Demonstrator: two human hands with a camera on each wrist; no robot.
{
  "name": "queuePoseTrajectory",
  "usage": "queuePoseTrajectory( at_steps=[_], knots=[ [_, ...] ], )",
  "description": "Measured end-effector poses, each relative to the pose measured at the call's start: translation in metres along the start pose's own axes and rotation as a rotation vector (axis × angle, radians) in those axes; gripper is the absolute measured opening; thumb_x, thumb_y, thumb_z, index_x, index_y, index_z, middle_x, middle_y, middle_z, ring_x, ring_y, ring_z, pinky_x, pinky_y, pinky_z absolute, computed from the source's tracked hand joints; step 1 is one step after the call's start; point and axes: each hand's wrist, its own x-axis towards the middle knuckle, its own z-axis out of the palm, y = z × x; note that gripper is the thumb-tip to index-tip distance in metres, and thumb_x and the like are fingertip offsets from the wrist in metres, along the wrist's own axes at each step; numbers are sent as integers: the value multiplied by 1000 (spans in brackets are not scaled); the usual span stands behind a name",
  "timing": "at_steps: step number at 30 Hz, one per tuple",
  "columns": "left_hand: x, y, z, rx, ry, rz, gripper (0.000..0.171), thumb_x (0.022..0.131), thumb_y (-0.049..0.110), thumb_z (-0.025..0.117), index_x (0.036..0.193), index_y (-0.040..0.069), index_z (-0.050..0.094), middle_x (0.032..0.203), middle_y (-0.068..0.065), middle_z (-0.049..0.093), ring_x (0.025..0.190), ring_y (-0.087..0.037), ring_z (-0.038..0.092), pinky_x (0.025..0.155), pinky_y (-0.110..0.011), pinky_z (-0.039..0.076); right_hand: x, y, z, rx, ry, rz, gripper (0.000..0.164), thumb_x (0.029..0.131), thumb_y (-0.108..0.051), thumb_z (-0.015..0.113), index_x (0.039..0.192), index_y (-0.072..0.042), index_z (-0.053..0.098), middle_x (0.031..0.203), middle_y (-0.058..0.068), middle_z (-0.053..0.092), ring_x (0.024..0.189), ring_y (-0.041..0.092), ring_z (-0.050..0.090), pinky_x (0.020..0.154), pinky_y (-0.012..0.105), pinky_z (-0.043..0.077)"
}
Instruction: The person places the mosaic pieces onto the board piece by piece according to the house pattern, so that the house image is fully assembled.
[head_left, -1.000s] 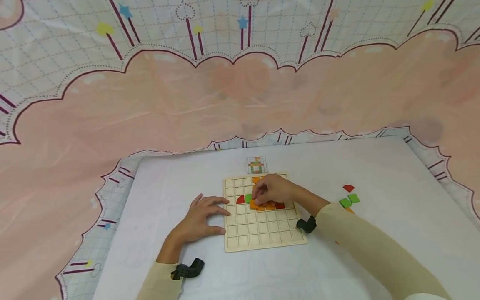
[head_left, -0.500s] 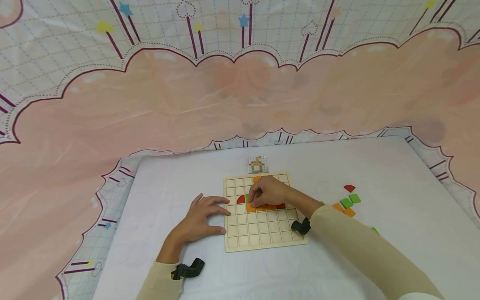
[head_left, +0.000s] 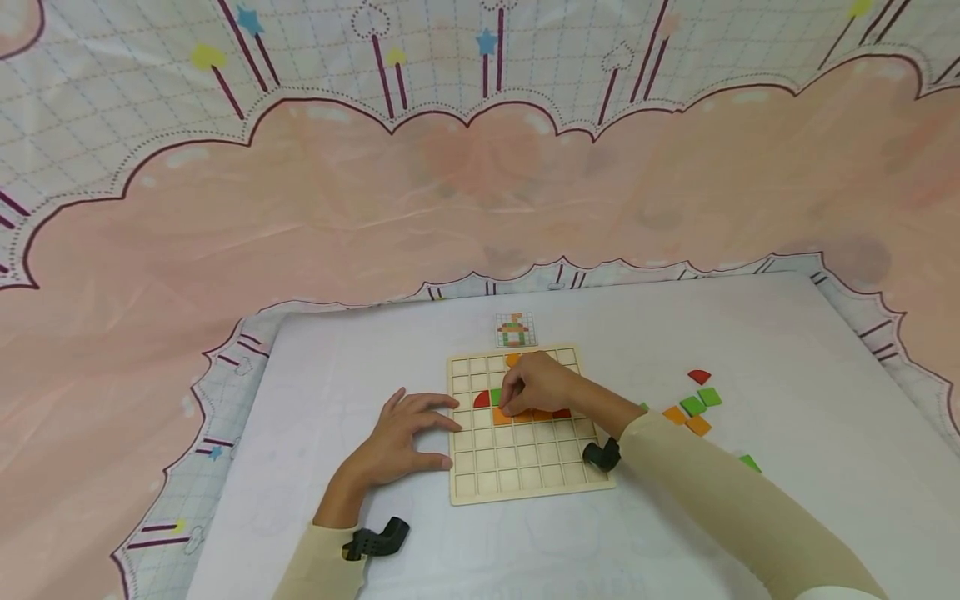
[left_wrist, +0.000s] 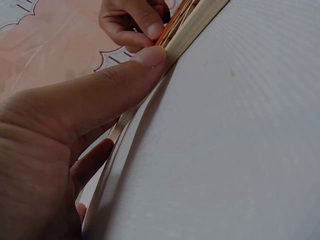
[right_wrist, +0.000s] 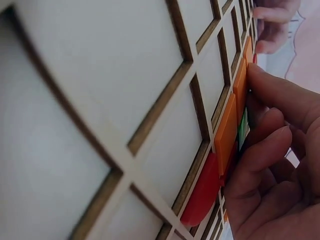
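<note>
A wooden grid board [head_left: 495, 483] lies on the white tabletop. My left hand [head_left: 405, 437] rests at its left edge with fingers extended. In the left wrist view the thumb [left_wrist: 150, 57] touches the board's rim. My right hand [head_left: 542, 383] is over the board's upper middle, its fingers curled. Its thumb and fingers are at an orange square tile [head_left: 501, 416] in a row of orange tiles; the right wrist view shows the thumb [right_wrist: 260, 75] touching orange. A red quarter-circle tile [head_left: 482, 400] and a green tile [head_left: 496, 396] sit just above. The hand hides part of the pattern.
A small pattern card [head_left: 515, 330] lies beyond the board. Right of it are loose tiles: a red quarter-circle [head_left: 699, 377], several green squares [head_left: 708, 397] and orange squares [head_left: 698, 426]. A patterned cloth [head_left: 480, 200] hangs behind the table. Each wrist wears a black device.
My right hand has moved slightly left and brought the orange tile down flat at the row's left end. The forearm's shift uncovers more loose tiles. My left hand has stayed put.
</note>
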Motion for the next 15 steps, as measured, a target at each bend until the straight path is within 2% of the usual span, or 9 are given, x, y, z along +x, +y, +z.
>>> queuePoseTrajectory(
  at_steps=[5,15],
  knots=[
    [1,1,-1,10,-1,6,40,74,36,89,112,32,76,145,8,58,144,-23,45,126,-62,1,0,4,-2,-12,-7,31,8,84,-21,85,78,-22,79,73,-12,71,71,5,61,66,22,51],
    [0,2,-1,9,-4,-19,39,74,35,89,111,32,76,145,7,58,144,-24,45,126,-61,1,-9,10,-11,42,-13,67,7,84,-19,85,80,-20,79,77,-9,70,73,9,61,67,23,51]
  ],
)
